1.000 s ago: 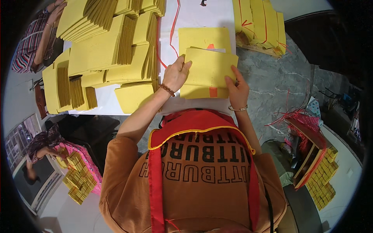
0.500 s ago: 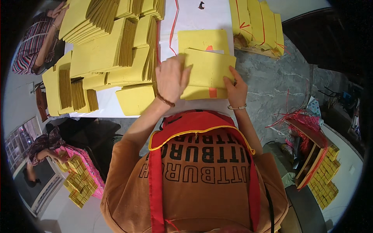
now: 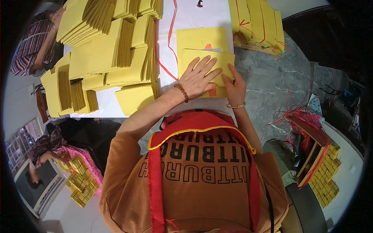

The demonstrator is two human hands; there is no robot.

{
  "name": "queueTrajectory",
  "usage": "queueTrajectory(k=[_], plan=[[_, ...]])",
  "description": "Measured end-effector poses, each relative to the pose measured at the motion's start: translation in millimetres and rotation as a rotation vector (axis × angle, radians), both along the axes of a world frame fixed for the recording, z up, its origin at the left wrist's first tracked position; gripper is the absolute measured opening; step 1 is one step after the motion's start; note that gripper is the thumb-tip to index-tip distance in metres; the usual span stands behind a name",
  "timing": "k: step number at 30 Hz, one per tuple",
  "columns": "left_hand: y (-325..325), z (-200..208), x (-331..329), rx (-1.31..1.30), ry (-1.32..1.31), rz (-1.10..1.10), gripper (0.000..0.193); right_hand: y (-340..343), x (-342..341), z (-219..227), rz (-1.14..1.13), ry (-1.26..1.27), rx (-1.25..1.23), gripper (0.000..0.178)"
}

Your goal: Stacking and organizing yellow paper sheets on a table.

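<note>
Left hand (image 3: 197, 80) spread flat on a yellow sheet (image 3: 225, 59), table (image 3: 211, 17) beneath; I cannot tell whether my right hand (image 3: 235, 86) pinches the sheet's right edge.

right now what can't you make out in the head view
- Head view: the middle of the upper yellow sheet, hidden under the left grip.
- Head view: most of the white slip, apparently covered by that sheet.
- Head view: far ends of the yellow stacks, cut off by the top edge.
- Head view: the small dark object, too small to identify.
</note>
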State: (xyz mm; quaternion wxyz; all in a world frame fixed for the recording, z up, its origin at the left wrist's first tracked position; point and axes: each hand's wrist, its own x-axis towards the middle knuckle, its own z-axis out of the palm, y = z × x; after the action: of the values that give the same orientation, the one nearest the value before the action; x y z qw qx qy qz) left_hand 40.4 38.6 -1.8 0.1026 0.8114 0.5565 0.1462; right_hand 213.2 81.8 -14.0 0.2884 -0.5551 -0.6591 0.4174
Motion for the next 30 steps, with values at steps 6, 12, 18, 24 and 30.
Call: queueTrajectory(k=[6,12,18,24,30], plan=[[-0.1,-4.0,1.6,-0.052,0.003,0.022,0.055,-37.0,5.1,3.3,0.092,-0.422,0.567,0.047],[5.7,-4.5,-8.2,-0.115,-0.166,0.021,0.055,-53.4,14.0,-17.6,0.550,-0.492,0.550,0.057],[7.3,-5.8,-23.1,-0.191,-0.588,0.008,0.054,-53.2,10.6,-15.8,0.525,-0.546,0.584,0.053],[-17.5,-6.9,-16.8,0.049,0.005,0.069,0.061,-53.5,11.3,-15.9,0.531,-0.562,0.608,0.052],[-13.6,-8.9,-13.5,0.052,0.077,0.022,0.064,-44.8,20.7,-19.2,0.609,-0.413,0.456,0.054]])
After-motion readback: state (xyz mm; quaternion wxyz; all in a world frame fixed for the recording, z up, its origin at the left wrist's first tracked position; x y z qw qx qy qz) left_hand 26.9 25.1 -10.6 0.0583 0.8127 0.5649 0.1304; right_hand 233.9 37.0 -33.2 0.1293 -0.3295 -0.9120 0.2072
